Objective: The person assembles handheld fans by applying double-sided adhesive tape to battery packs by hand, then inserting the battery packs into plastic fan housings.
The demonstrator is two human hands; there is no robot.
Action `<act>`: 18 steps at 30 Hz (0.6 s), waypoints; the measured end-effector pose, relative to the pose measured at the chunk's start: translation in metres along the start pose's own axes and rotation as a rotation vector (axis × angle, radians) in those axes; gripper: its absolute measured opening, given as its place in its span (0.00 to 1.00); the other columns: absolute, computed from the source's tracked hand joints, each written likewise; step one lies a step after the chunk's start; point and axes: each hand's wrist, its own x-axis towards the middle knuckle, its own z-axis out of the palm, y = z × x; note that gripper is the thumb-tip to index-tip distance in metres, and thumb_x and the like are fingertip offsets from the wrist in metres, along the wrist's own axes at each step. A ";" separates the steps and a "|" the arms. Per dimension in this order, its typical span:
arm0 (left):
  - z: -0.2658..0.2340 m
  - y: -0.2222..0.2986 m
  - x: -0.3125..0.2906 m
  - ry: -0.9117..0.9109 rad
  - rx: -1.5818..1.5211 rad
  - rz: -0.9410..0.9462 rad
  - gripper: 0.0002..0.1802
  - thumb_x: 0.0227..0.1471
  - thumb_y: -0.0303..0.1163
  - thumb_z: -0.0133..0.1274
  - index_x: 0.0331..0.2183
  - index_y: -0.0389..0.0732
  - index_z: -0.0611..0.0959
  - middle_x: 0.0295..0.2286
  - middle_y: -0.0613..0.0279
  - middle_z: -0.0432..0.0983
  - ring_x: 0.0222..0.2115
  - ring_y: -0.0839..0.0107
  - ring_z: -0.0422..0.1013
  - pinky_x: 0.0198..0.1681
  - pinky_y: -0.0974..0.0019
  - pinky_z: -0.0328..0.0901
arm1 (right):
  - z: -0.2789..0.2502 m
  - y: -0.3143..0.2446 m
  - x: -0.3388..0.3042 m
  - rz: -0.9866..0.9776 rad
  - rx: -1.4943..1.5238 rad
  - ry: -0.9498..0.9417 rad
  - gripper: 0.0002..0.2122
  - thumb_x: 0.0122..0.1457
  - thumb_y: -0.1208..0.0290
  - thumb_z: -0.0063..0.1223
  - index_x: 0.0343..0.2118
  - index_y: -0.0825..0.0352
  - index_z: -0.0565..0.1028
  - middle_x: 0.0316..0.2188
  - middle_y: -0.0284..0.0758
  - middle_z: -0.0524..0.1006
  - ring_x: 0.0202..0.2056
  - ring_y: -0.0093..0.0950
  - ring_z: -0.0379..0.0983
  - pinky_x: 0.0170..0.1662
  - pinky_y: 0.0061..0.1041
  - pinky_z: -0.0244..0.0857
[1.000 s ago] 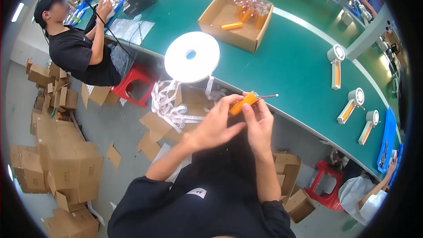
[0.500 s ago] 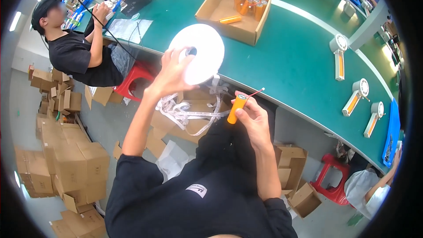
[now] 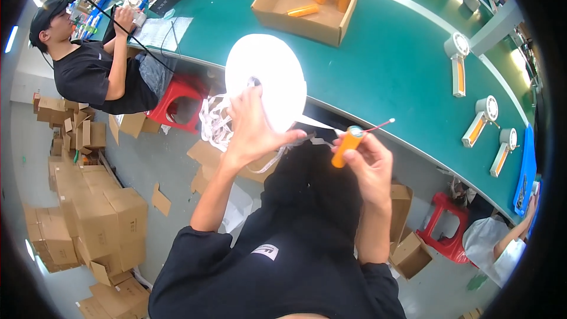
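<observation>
My left hand (image 3: 251, 130) grips a large white reel (image 3: 271, 68) at its centre hole, with the thumb stretched out below. The reel is tilted and overexposed, so its surface detail is lost. From its lower right a narrow white strip (image 3: 318, 123) runs toward my right hand (image 3: 375, 168). Between the thumb and fingers of that hand is an orange cylindrical battery (image 3: 347, 147), held upright with a slight lean. Its top end is pale, and a thin red lead with a small white connector (image 3: 391, 121) sticks out to the right.
On the green bench (image 3: 390, 65) a cardboard box (image 3: 298, 26) holds several orange batteries. Small white fans (image 3: 456, 62) stand at the right, by a blue tray (image 3: 523, 171). Crumpled white strip (image 3: 214, 121) lies below the bench. Co-workers sit at left and right; cartons (image 3: 97, 218) fill the left floor.
The battery has moved right and a little up in view. The reel has turned slightly and my left hand has shifted right and lower. A white strip now stretches between reel and right hand.
</observation>
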 end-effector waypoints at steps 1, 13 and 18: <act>-0.001 0.002 -0.004 -0.008 -0.001 0.002 0.61 0.28 0.51 0.72 0.54 0.26 0.59 0.51 0.39 0.58 0.51 0.46 0.52 0.55 0.46 0.48 | -0.006 -0.003 -0.002 -0.027 0.020 0.035 0.15 0.58 0.78 0.58 0.47 0.76 0.72 0.40 0.42 0.78 0.42 0.28 0.77 0.50 0.29 0.70; -0.011 0.015 0.005 0.225 0.019 0.142 0.52 0.32 0.42 0.68 0.54 0.26 0.62 0.47 0.44 0.61 0.47 0.51 0.54 0.53 0.48 0.51 | -0.006 0.004 -0.037 0.007 -0.159 -0.039 0.12 0.54 0.78 0.61 0.40 0.73 0.75 0.45 0.42 0.77 0.46 0.27 0.73 0.52 0.27 0.64; 0.003 0.022 -0.016 0.215 0.168 0.220 0.51 0.31 0.41 0.68 0.53 0.27 0.63 0.47 0.43 0.61 0.48 0.49 0.53 0.52 0.49 0.50 | -0.009 -0.009 -0.037 -0.011 -0.145 0.250 0.15 0.54 0.79 0.62 0.44 0.75 0.75 0.41 0.37 0.76 0.41 0.23 0.73 0.47 0.22 0.66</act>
